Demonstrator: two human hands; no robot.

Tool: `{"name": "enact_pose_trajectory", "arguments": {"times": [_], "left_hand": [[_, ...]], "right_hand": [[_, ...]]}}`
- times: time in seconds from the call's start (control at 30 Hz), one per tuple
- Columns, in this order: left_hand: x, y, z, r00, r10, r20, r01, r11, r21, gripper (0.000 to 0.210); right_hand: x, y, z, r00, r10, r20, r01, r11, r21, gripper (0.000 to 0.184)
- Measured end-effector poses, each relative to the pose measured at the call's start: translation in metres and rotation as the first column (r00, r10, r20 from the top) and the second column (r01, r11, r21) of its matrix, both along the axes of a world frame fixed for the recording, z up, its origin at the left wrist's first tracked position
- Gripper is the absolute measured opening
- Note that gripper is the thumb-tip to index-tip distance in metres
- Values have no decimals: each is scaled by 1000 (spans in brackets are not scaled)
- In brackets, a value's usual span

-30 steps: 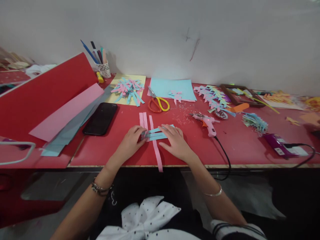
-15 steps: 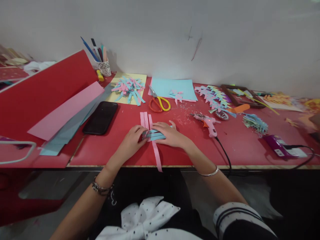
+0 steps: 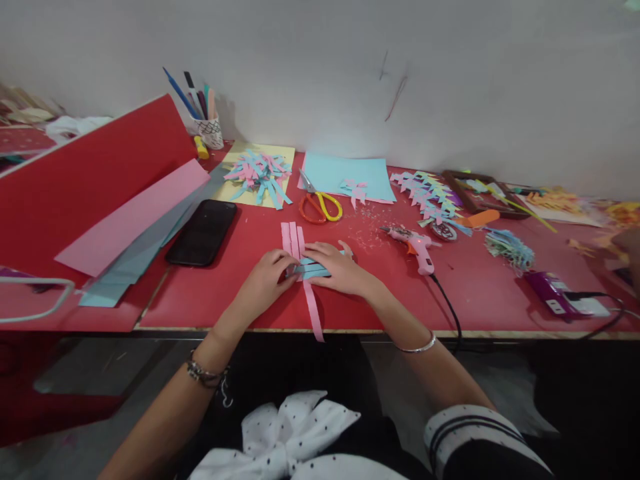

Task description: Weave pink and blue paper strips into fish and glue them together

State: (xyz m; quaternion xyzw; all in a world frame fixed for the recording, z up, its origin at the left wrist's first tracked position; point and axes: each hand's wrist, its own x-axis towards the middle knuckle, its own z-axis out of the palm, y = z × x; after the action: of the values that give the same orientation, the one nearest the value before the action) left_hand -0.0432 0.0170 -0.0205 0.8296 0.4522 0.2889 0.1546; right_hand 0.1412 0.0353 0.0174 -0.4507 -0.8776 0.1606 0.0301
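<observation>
Pink paper strips (image 3: pixel 293 239) stand side by side, crossed by blue paper strips (image 3: pixel 315 269) in a small woven piece between my hands. One pink strip (image 3: pixel 313 310) trails from it toward me, to the table's front edge. My left hand (image 3: pixel 267 277) is closed, thumb and fingertips pinching at the left ends of the blue strips. My right hand (image 3: pixel 343 268) lies flat over their right part, fingers stretched out, pressing the weave on the red table. The right ends of the blue strips are mostly hidden beneath it.
Scissors (image 3: pixel 320 205) lie beyond the weave. A corded glue gun (image 3: pixel 413 245) rests at right, near a purple power socket (image 3: pixel 555 293). At left are a phone (image 3: pixel 201 233) and pink paper (image 3: pixel 135 217). A pen cup (image 3: pixel 210 132) stands behind. Another person's hand (image 3: pixel 630 247) shows at far right.
The view has shifted slightly. My left fingers have moved a little at the left ends of the blue strips; my right hand stays flat on the weave.
</observation>
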Motion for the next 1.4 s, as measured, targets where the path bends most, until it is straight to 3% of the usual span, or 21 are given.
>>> {"name": "enact_pose_trajectory", "arguments": {"times": [0.2,0.37,0.47,0.6,0.73,0.93,1.07,1.2,1.4], "left_hand": [[2,-3,6,986,1,-166,5,999,37,12],[3,-1,9,991,-58,-118,57,998,-15,12],[3,-2,11,997,-29,-75,26,999,-35,11],[5,-6,15,997,9,-75,-12,999,-50,11],[10,-7,20,993,45,-112,-50,998,-45,23],[23,-10,24,937,244,-249,-233,970,73,26],[24,-10,23,907,303,-292,-291,953,84,28],[23,-9,22,900,316,-300,-305,949,83,30],[24,-8,22,901,309,-305,-306,950,60,28]], "right_hand": [[12,-19,8,997,-74,-23,77,982,175,19],[19,-31,5,985,-171,20,165,971,176,19],[19,-29,6,976,-217,22,211,965,152,16],[17,-22,12,977,-212,10,209,970,126,12],[11,-18,20,978,-206,6,200,955,217,18],[-9,-16,30,999,-32,-38,41,960,276,22],[0,-9,24,991,-104,-80,120,965,231,20],[16,-2,12,974,-224,16,219,964,152,27],[16,5,6,974,-216,69,202,964,175,10]]}}
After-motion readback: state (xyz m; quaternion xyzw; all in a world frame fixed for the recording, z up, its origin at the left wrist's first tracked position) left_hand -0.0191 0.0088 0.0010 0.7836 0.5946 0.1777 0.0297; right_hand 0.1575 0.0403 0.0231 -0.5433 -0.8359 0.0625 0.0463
